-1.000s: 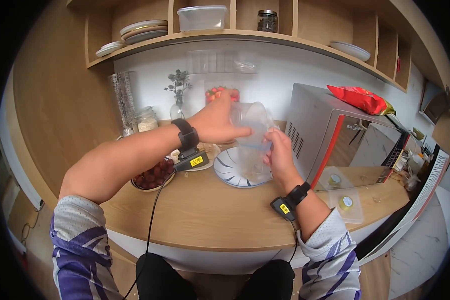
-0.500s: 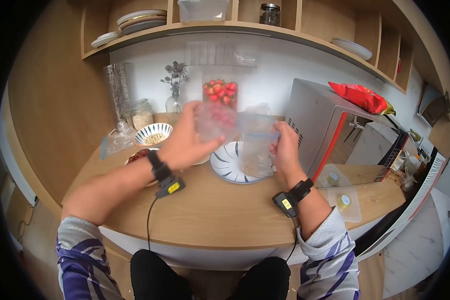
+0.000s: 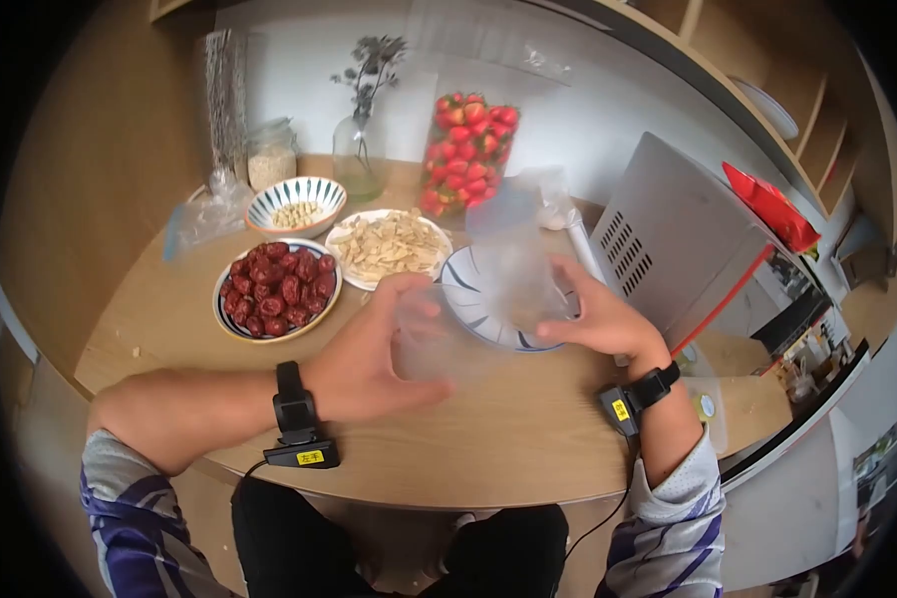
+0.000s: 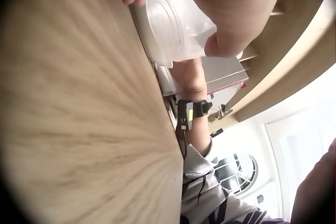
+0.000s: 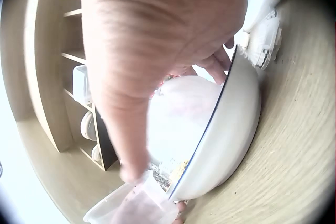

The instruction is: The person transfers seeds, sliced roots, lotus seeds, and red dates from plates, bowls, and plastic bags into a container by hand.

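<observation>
My left hand [image 3: 364, 354] grips a translucent plastic tub [image 4: 173, 19] low over the front of the counter, thumb on one side and fingers on the other. In the head view the tub is blurred. My right hand [image 3: 613, 319] is at the right rim of a white bowl with blue stripes [image 3: 460, 297], thumb and fingers spread apart. The right wrist view shows its fingers close by the blue-edged rim of this bowl. A blurry see-through patch covers part of the bowl in the head view. Behind the bowl stands a clear bag with a bluish strip [image 3: 500, 207].
To the left are a bowl of red dates [image 3: 274, 289], a plate of pale dried slices [image 3: 387, 245] and a striped bowl [image 3: 294, 206] with small pale pieces. Strawberries in a clear bag [image 3: 468, 149] stand at the wall. A microwave [image 3: 658, 219] borders the right side.
My left hand has come down and nearer with the tub, away from the wall. My right hand has let go of the bag and moved to the bowl. The view has tilted down.
</observation>
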### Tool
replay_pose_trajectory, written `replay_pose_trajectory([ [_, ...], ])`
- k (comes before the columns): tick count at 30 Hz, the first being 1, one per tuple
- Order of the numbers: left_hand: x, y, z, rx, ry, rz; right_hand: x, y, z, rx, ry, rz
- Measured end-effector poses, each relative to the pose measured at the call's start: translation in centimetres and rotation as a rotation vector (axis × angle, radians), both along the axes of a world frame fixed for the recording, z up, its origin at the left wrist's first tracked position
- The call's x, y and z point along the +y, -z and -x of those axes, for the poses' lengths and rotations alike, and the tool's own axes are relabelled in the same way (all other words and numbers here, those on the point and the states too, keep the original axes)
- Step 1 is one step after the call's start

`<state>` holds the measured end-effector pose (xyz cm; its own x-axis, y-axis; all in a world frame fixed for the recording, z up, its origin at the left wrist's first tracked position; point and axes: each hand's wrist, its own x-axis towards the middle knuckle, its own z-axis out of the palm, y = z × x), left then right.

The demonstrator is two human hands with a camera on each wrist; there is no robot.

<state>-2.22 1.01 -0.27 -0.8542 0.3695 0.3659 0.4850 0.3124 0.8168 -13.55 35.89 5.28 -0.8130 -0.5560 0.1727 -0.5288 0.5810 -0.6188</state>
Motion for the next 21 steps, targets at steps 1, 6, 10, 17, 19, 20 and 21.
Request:
replay_pose_trajectory([
  [1,-0.3,-0.3,-0.2,0.032,0.006,0.025,0.2,0.4,0.4,0.030,-0.015,0.005],
  [6,-1.3,0.7,-0.4,0.070,0.003,0.130,-1.4,-0.1,-0.5,0.027,-0.034,0.051],
  [10,-1.5,1.1,-0.3,0.050,-0.007,0.123,0.2,1.0,0.7,0.242,-0.059,0.029],
  [17,-1.3,0.6,-0.6,0.094,0.024,0.076,-0.5,0.1,-0.4,0.519,-0.054,-0.022],
  [19,-1.3,0.5,-0.8,0.098,0.024,0.091,-0.7,-0.1,-0.1,0.475,-0.097,-0.055],
  [20,-1.3,0.4,-0.8,0.102,0.025,0.102,-0.9,-0.3,-0.1,0.455,-0.116,-0.069],
  [21,-1.3,0.4,-0.7,0.093,0.030,0.102,-1.4,-0.2,-0.5,0.397,-0.142,-0.017],
])
